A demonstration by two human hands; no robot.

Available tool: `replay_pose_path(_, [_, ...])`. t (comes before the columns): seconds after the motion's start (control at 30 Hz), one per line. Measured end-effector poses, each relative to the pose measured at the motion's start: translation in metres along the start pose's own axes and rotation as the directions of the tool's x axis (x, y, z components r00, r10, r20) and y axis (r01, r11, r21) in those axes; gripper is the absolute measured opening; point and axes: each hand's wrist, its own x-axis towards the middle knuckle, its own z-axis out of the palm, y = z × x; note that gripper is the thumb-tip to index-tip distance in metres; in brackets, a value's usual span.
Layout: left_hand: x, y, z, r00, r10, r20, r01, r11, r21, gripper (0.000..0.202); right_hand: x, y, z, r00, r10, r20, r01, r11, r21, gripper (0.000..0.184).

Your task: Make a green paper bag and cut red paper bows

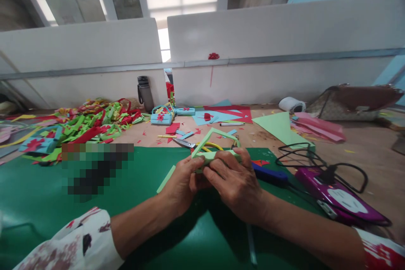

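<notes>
A paper-craft workbench in a partitioned workshop: 2 white divider boards [278, 29] wall off a table [363, 152] strewn with coloured paper strips [91, 122], a green cutting mat [142, 168], scissors [186, 143] and small paper baskets [161, 117].

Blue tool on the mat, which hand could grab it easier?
Right. The blue tool lies just beside the right hand; the left hand sits farther off. Both hands pinch the green paper frame.

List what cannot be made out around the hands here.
- Head view: base of the green paper frame, covered by the left hand and right hand.
- Head view: whatever lies under the pixelated patch on the green mat.
- Head view: tip of the blue-handled tool, behind the right hand.
</notes>
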Motion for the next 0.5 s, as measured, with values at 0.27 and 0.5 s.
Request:
replay_pose_path(0.27, [0.0,-0.001,-0.005,0.999,0.012,-0.038,-0.012,1.0,-0.007,0.015,-0.001,0.005,-0.001,0.999,0.0,-0.05,0.002,1.0,0.025,0.025])
replay_pose_path(0.5, [0.001,0.012,-0.012,0.997,-0.039,-0.061,0.036,0.998,-0.059,0.018,-0.01,0.019,-0.008,0.996,-0.029,-0.088,0.018,0.993,-0.116,0.02])
